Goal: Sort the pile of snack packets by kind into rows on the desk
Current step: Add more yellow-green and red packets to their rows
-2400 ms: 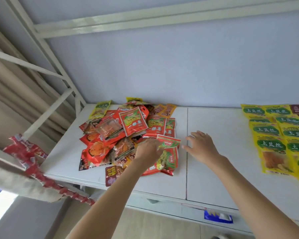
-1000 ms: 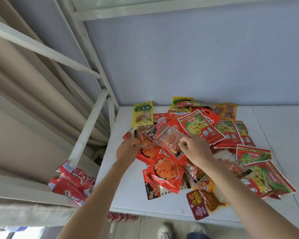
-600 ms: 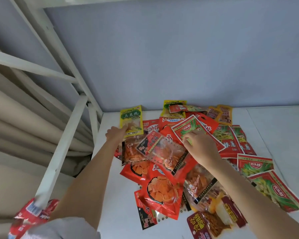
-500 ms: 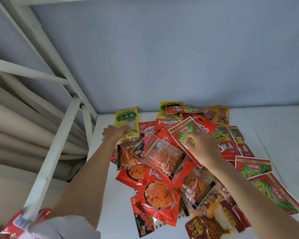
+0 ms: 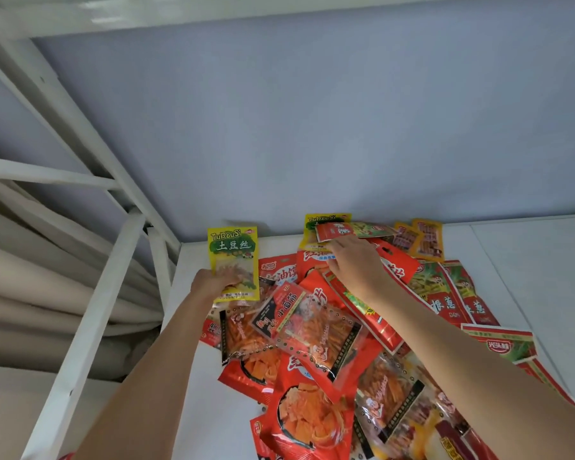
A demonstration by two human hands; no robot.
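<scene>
Packets (image 5: 316, 330) are heaped on the white desk (image 5: 528, 257) at lower centre of the frame, overlapping loosely. At left of the heap, a yellow packet (image 5: 233, 257) is held upright by its lower edge in the left hand (image 5: 213, 282). Further right, the right hand (image 5: 354, 263) is laid on the heap's far side, fingers spread near a second yellow packet (image 5: 316, 220); no grip is visible. Neighbouring red packets could be dragged or toppled if that one is pulled from beneath them.
</scene>
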